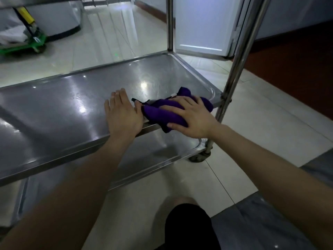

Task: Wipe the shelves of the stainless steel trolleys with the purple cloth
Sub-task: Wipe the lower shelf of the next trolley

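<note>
Head view: right hand [191,118] curls spread fingers over the bunched cloth [161,111], pressing it onto the shelf [72,109] near its right front corner, presumably for wiping pressure. Left hand [122,113] lies flat at the shelf's front edge, fingers straight, empty, likely bracing.

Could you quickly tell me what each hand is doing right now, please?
Left hand: open, flat on the shelf.
Right hand: holding the purple cloth.

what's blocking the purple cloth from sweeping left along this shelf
Only the left hand, lying flat on the shelf right beside the purple cloth, which the right hand holds. Nothing else visible sits on that shelf.
</note>
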The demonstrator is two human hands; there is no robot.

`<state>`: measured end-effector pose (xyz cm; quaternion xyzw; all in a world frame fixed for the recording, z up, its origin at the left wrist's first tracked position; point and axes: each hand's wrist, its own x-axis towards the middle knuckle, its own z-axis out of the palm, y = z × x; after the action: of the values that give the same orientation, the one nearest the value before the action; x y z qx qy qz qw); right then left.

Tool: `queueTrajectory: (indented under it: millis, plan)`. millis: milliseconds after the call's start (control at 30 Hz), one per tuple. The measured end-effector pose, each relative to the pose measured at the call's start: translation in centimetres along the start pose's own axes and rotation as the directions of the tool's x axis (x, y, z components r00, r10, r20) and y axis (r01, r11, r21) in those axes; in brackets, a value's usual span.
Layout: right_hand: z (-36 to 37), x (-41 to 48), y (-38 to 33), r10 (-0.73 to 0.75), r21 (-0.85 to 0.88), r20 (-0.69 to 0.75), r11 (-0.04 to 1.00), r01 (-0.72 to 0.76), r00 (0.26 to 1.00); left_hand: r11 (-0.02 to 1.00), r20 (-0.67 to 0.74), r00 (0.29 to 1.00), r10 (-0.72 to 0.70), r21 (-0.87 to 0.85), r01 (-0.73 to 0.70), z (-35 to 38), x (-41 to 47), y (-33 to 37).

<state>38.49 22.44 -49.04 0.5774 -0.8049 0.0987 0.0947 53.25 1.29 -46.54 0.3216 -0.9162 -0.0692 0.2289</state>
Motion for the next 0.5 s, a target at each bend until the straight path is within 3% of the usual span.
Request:
queueTrajectory:
  millis: [67,200,267,367,500]
  plan:
    - [-0.8,-1.8,2.1,-0.019,-0.024,-0.016,1.0,0.019,1.0,1.0,0.005,1.0,0.001,-0.01,-0.001,-0.2,-0.1,-0.3]
    - [-1.9,-4.6,6.6,0.112,-0.064,-0.065,0.991,-0.116,0.992,0.999,0.033,0.999,0.022,-0.025,-0.022,0.0,-0.3,0.0]
    - [-1.0,-3.5,4.8,0.138,-0.084,-0.095,0.986,-0.146,0.986,0.997,0.04,0.997,0.067,-0.026,-0.066,0.6,0.0,0.4]
    - [1.2,-0.4,-0.3,0.051,-0.054,-0.093,0.997,-0.056,0.994,0.997,0.027,0.997,0.078,-0.027,-0.077,1.1,0.5,0.1]
    - [-0.2,-1.5,2.3,0.069,0.001,-0.111,0.998,-0.069,0.991,0.997,0.028,0.997,0.065,-0.032,-0.064,1.5,0.9,-0.6]
